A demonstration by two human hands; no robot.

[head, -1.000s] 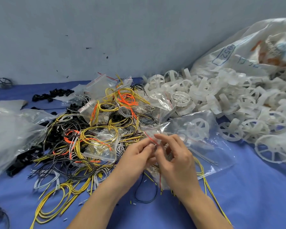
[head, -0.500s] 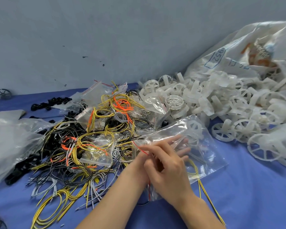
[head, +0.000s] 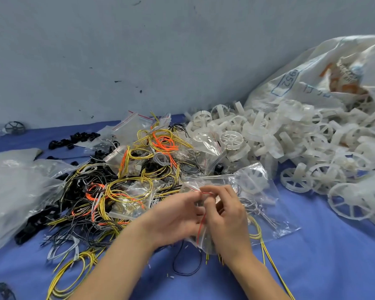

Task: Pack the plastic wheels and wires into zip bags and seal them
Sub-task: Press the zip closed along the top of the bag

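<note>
- Our left hand (head: 175,215) and right hand (head: 227,219) meet near centre, fingers curled, pinching the zip bag (head: 268,204) at its red-lined mouth.
- It lies right of the wire pile (head: 121,191), a wheel (head: 254,178) inside.

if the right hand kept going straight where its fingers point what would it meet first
The right hand pinches the zip bag at its red seal line, so it would press into that bag first; beyond it probably the heap of wires, though depth is unclear.
</note>
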